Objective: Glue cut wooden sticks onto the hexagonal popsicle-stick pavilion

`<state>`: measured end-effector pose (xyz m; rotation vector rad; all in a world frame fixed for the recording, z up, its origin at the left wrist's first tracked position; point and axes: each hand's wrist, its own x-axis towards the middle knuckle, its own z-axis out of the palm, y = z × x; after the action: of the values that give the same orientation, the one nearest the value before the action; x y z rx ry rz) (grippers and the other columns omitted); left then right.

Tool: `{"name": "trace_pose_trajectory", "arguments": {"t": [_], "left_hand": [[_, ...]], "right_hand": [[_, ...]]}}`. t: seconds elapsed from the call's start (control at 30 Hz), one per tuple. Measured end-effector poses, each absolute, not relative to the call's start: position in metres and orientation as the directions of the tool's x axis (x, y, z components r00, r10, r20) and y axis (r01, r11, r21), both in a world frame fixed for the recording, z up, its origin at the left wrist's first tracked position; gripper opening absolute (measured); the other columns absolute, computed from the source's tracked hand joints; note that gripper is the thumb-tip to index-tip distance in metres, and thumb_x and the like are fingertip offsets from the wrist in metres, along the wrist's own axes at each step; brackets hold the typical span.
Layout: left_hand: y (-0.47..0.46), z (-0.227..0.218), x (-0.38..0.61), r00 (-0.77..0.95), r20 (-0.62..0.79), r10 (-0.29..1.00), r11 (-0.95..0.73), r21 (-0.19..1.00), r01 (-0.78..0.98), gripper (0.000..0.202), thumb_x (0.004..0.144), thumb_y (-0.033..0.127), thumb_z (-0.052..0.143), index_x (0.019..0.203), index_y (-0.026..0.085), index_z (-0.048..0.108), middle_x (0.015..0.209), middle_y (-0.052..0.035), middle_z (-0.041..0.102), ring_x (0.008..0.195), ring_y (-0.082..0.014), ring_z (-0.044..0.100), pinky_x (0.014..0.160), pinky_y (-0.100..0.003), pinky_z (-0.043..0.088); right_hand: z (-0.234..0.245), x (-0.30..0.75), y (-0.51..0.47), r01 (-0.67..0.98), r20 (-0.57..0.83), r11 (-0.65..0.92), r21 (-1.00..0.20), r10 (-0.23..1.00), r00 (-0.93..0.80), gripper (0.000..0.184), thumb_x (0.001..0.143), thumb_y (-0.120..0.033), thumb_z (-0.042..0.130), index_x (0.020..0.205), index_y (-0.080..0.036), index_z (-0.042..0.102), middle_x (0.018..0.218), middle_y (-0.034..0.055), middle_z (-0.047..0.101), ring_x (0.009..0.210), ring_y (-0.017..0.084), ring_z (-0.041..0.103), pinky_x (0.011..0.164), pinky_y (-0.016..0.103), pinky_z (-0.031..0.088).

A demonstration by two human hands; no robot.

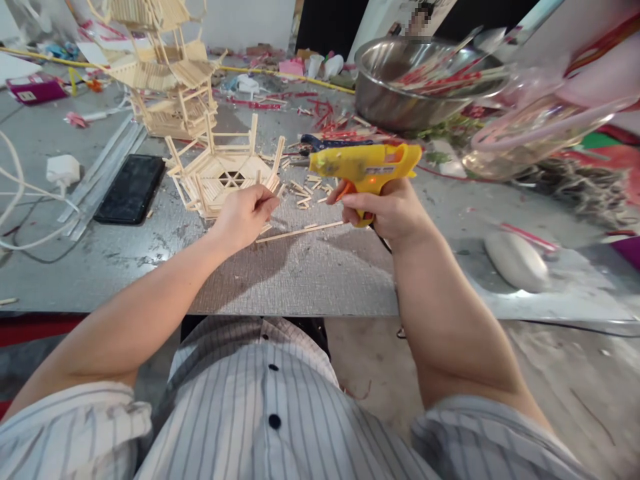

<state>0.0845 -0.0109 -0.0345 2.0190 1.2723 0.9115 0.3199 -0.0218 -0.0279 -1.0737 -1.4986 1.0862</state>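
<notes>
My right hand (375, 203) is wrapped around a yellow glue gun (365, 161), a finger at its orange trigger. Its nozzle points left, toward my left hand (247, 213). The fingers of that hand are pinched, and a short wooden stick (281, 191) seems to stick out of them; the grip itself is partly hidden. Just behind the left hand stands a six-sided frame of wooden sticks (213, 177), with upright posts and a slatted floor. Small cut stick pieces (307, 190) lie between the two hands. One long thin stick (300, 232) rests on the table nearer me.
A tiered stick pagoda (165, 73) rises behind the frame. Left of it lie a black phone (131, 189), clear strips (103, 173) and a white charger (63, 169) with cables. A steel bowl (383, 100) stands back right; a white mouse-shaped object (516, 260) lies right.
</notes>
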Motion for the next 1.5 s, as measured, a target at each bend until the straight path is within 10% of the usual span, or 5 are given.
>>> {"name": "trace_pose_trajectory", "arguments": {"t": [0.23, 0.67, 1.5], "left_hand": [[-0.013, -0.032, 0.086, 0.271, 0.22, 0.937, -0.336, 0.779, 0.529, 0.023, 0.087, 0.018, 0.049, 0.064, 0.019, 0.05, 0.055, 0.0021, 0.052, 0.062, -0.0121, 0.053, 0.062, -0.025, 0.04], [-0.012, -0.034, 0.085, 0.272, 0.227, 0.935, -0.342, 0.779, 0.526, 0.021, 0.087, 0.02, 0.048, 0.066, 0.02, 0.048, 0.054, 0.0024, 0.05, 0.059, -0.012, 0.051, 0.059, -0.025, 0.039], [-0.012, -0.034, 0.084, 0.291, 0.252, 0.923, -0.371, 0.781, 0.502, 0.023, 0.087, 0.018, 0.049, 0.064, 0.018, 0.048, 0.054, 0.0035, 0.047, 0.057, -0.0103, 0.047, 0.057, -0.023, 0.036]], "right_hand": [[-0.035, 0.316, -0.021, 0.25, 0.211, 0.233, -0.94, 0.971, -0.113, 0.033, 0.057, -0.044, 0.08, 0.073, -0.022, 0.061, 0.064, -0.0011, 0.058, 0.05, 0.009, 0.046, 0.042, 0.025, 0.039], [-0.039, 0.315, -0.016, 0.317, 0.261, 0.28, -0.906, 0.96, -0.1, 0.037, 0.055, -0.041, 0.085, 0.082, -0.024, 0.065, 0.086, 0.0012, 0.068, 0.086, 0.021, 0.065, 0.084, 0.042, 0.056], [-0.049, 0.317, -0.011, 0.307, 0.27, 0.283, -0.909, 0.959, -0.085, 0.045, 0.052, -0.049, 0.085, 0.085, -0.024, 0.068, 0.09, -0.0002, 0.072, 0.093, 0.025, 0.069, 0.091, 0.047, 0.057]]}}
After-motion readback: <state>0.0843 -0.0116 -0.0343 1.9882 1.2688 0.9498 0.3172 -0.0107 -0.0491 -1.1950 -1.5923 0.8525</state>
